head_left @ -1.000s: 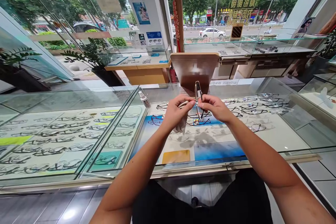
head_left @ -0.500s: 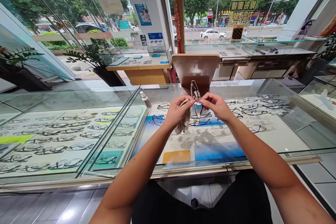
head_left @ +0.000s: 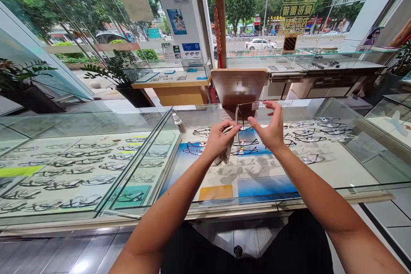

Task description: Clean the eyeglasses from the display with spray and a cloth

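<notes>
My left hand is closed on a pair of thin-framed eyeglasses, held upright above the glass counter. A light grey cloth hangs from under the same hand. One temple of the glasses stands unfolded and points right. My right hand is beside that temple, its thumb and fingers spread apart. Whether a fingertip touches the temple's end, I cannot tell. Below both hands, several eyeglasses lie inside the display case.
A small white spray bottle stands left of my hands on the glass counter. A brown chair is across the counter. More eyeglasses fill the left case. An orange card lies near the front edge.
My right hand has let go of the glasses' lower part, moved right and up, and spread its fingers. One temple has swung out to the right. The left hand keeps its hold.
</notes>
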A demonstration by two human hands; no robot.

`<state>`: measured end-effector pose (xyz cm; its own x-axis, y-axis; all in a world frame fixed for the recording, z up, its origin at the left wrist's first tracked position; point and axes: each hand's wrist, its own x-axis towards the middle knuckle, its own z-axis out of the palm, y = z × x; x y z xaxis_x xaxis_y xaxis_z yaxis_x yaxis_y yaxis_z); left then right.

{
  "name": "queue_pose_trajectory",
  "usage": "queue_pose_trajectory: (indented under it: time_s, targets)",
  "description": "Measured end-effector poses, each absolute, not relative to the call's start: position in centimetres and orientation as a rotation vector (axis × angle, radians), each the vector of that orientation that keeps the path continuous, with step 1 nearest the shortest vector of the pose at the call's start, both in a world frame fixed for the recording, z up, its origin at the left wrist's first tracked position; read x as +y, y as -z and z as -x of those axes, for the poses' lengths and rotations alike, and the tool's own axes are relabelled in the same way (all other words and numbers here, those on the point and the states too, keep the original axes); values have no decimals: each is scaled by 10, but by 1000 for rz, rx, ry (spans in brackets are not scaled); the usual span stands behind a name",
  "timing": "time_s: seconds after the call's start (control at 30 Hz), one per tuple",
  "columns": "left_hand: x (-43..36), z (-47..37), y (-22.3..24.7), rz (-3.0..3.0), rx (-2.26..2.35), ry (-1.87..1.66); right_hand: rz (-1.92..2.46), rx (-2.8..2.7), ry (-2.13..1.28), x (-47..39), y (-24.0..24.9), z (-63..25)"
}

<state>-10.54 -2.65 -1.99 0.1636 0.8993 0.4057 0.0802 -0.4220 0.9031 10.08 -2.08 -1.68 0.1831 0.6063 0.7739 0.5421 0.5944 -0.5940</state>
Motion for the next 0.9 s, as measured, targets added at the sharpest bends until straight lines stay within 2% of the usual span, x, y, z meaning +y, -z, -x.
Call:
queue_pose_trajectory:
  time_s: [0.6, 0.9]
  targets:
    - [-26, 107, 20, -1515, 932, -1500, 1049, -1648, 76, -22, 21, -99]
    - [-23, 114, 16, -1624, 971, -1574, 1031, -1813, -44, -29, 19, -97]
